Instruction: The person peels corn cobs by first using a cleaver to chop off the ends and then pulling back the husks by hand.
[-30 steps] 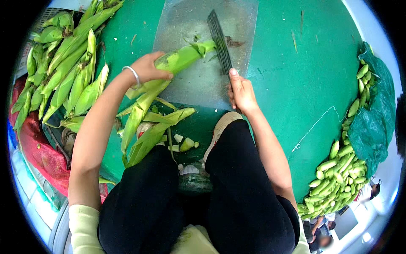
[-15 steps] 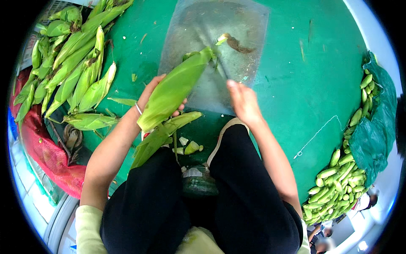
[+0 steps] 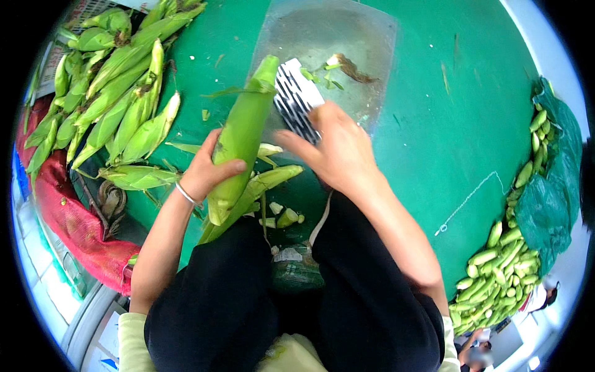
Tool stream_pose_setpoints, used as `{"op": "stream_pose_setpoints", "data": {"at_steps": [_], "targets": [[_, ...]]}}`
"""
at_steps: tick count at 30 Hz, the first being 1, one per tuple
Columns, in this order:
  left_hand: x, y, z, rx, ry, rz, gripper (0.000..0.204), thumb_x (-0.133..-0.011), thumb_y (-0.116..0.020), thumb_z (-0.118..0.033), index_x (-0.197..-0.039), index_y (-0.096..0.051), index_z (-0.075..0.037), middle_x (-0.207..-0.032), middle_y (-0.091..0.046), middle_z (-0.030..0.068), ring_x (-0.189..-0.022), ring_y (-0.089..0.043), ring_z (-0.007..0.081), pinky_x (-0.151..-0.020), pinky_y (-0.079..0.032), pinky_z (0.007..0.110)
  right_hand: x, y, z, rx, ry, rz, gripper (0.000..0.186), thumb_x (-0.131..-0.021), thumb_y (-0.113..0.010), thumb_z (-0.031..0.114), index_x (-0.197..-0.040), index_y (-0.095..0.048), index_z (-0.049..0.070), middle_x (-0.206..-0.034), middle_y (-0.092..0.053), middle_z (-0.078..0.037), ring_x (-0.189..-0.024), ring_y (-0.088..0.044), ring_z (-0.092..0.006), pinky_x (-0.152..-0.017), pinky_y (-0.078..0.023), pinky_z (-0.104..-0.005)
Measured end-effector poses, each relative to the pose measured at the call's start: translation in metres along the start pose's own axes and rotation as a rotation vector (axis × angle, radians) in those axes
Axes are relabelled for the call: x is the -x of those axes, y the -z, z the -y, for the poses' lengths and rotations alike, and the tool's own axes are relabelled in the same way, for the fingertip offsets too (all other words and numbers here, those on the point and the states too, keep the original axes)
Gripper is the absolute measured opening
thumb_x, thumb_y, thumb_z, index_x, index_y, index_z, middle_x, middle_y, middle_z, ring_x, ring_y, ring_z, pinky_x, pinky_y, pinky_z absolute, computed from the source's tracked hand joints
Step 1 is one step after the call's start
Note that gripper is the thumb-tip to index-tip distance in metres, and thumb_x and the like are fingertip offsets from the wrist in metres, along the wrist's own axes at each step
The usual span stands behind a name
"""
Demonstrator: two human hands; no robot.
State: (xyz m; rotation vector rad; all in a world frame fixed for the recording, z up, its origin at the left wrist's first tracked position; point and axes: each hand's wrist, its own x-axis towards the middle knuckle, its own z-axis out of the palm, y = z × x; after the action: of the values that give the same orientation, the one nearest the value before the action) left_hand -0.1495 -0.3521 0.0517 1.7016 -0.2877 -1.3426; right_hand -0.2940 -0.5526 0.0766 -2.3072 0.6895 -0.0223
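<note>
My left hand [image 3: 207, 173] is closed round the lower part of an ear of corn [image 3: 238, 146] in its green husk. The stalk end points away from me. My right hand [image 3: 344, 146] is over a knife with a black-and-white patterned blade [image 3: 297, 99]; its thumb and forefinger are spread, the thumb reaching toward the ear. The knife's handle is hidden under that hand. Beneath the blade is a clear plastic mat [image 3: 273, 31]. On the mat are husk scraps and a cut tip with brown silk [image 3: 353, 68]. Loose husk leaves [image 3: 279, 177] lie below the ear.
Many unpeeled ears [image 3: 118, 93] are heaped at the left, beside a red mesh sack [image 3: 74, 217]. Several cut stubs [image 3: 287, 218] lie between my legs. Pale green peeled cobs [image 3: 496, 273] are piled at the right by a green plastic sheet [image 3: 545, 204]. A white string [image 3: 468, 201] lies nearby.
The ear has turned more upright and its stalk end has swung left, away from the blade. My right hand's fingers have spread from their grip, and the knife's patterned blade face now shows.
</note>
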Motion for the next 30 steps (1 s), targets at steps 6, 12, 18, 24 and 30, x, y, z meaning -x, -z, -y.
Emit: {"op": "stream_pose_setpoints", "data": {"at_steps": [6, 12, 18, 24, 30], "targets": [[0.025, -0.042, -0.02, -0.365, -0.127, 0.089, 0.077, -0.065, -0.078, -0.028, -0.124, -0.038, 0.002, -0.114, -0.051, 0.014, -0.108, -0.048, 0.0209, -0.096, -0.036, 0.032, -0.086, -0.008, -0.096, 0.461, -0.078, -0.249, 0.023, -0.083, -0.05, 0.024, -0.075, -0.062, 0.007, -0.064, -0.063, -0.016, -0.063, -0.065, -0.0299, -0.056, -0.052, -0.0413], [0.021, -0.02, -0.008, -0.364, -0.18, -0.142, 0.082, -0.067, -0.077, -0.029, -0.129, -0.032, 0.001, -0.119, -0.048, 0.0124, -0.112, -0.044, 0.0196, -0.097, -0.034, 0.031, -0.044, 0.01, -0.071, -0.028, -0.017, -0.1, 0.052, -0.076, -0.067, 0.036, -0.104, -0.053, -0.007, -0.092, -0.063, -0.022, -0.081, -0.063, -0.0313, -0.072, -0.05, -0.038], [0.012, -0.034, -0.014, -0.065, -0.285, -0.027, 0.066, -0.077, -0.066, -0.012, -0.131, -0.03, -0.004, -0.111, -0.052, 0.0107, -0.098, -0.054, 0.0181, -0.082, -0.047, 0.032, -0.014, -0.054, -0.006, -1.426, -0.357, 0.286, 0.058, -0.081, -0.066, 0.033, -0.118, -0.041, -0.003, -0.102, -0.057, -0.014, -0.09, -0.058, -0.0184, -0.078, -0.048, -0.0313], [-0.039, 0.014, -0.037, 0.139, -0.083, -0.239, 0.036, -0.088, -0.056, -0.025, -0.119, -0.052, -0.006, -0.1, -0.059, 0.0051, -0.086, -0.057, 0.0147, -0.073, -0.048, 0.028, -0.01, -0.049, -0.01, -1.531, -0.486, 0.422, 0.055, -0.081, -0.067, 0.028, -0.117, -0.042, -0.004, -0.099, -0.057, -0.011, -0.089, -0.057, -0.016, -0.075, -0.048, -0.0299], [-0.048, -0.012, -0.07, 0.054, -0.254, -0.118, 0.043, -0.084, -0.063, -0.036, -0.109, -0.058, -0.002, -0.096, -0.062, 0.005, -0.081, -0.058, 0.0121, -0.07, -0.048, 0.025, 0.002, -0.055, -0.001, -0.986, -0.012, 0.246, 0.074, -0.076, -0.071, 0.036, -0.125, -0.034, -0.006, -0.113, -0.05, -0.016, -0.106, -0.048, -0.0212, -0.092, -0.039, -0.0329]]}}
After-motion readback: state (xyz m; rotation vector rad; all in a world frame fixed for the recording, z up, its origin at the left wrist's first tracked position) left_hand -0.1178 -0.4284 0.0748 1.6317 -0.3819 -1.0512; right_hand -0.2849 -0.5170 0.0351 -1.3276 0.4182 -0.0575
